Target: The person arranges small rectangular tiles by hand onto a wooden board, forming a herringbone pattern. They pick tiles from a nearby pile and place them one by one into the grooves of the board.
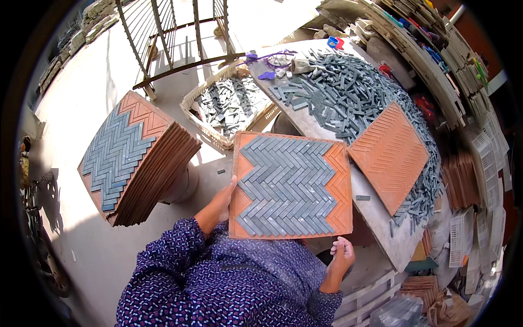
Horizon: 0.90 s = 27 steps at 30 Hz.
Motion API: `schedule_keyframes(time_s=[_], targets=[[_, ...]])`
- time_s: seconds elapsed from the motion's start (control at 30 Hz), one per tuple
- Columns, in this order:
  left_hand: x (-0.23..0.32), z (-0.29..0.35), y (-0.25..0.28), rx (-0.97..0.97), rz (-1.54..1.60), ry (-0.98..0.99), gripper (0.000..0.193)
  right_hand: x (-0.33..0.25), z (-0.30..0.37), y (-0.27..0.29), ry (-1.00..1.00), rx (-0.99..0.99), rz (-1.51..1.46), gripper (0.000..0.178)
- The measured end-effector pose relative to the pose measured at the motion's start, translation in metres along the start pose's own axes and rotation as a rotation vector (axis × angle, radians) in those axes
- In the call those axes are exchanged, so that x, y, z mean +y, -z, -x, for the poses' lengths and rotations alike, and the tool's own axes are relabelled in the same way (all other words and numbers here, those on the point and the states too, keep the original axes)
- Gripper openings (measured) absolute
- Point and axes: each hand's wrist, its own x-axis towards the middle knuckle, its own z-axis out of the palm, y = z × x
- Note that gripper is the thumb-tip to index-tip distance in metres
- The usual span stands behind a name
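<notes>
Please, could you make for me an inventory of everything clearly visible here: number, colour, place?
Front tray: 1, orange with grey strips, centre
Tray stack: 1, brown, left
Bare tray: 1, orange, on strips
Loose strips: uncountable, grey, heaped on table
Table: 1, grey, right
Filled crate: 1, cream, upper middle
Metal rack: 1, dark, top left
Boards: many, pale, upper right
Plastic crates: several, white, right edge
Garment: 1, dark purple, bottom
Left hand: 1, gripping front tray's left edge
Right hand: 1, by that tray's lower right corner

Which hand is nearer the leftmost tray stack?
Left. The left hand, holding the tiled tray, is right of the stack; the right hand is farther right, by that tray's corner.
</notes>
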Motion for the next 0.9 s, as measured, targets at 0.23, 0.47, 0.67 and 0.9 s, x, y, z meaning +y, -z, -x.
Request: schedule_keyframes(time_s=[0.23, 0.47, 0.67, 0.9], targets=[[0.002, -0.006, 0.002, 0.07, -0.235, -0.081, 0.05, -0.002, 0.005, 0.003, 0.056, 0.005, 0.048, 0.016], [-0.02, 0.011, 0.012, -0.098, -0.11, 0.065, 0.054, 0.011, -0.006, 0.056, 0.129, 0.212, 0.244, 0.018], [-0.025, 0.01, 0.01, -0.077, -0.094, -0.197, 0.046, 0.093, -0.022, 0.082, 0.085, 0.094, 0.335, 0.012], [0.029, 0.102, 0.034, 0.017, -0.24, -0.339, 0.046, 0.084, -0.032, 0.094, 0.373, 0.131, 0.742, 0.012]])
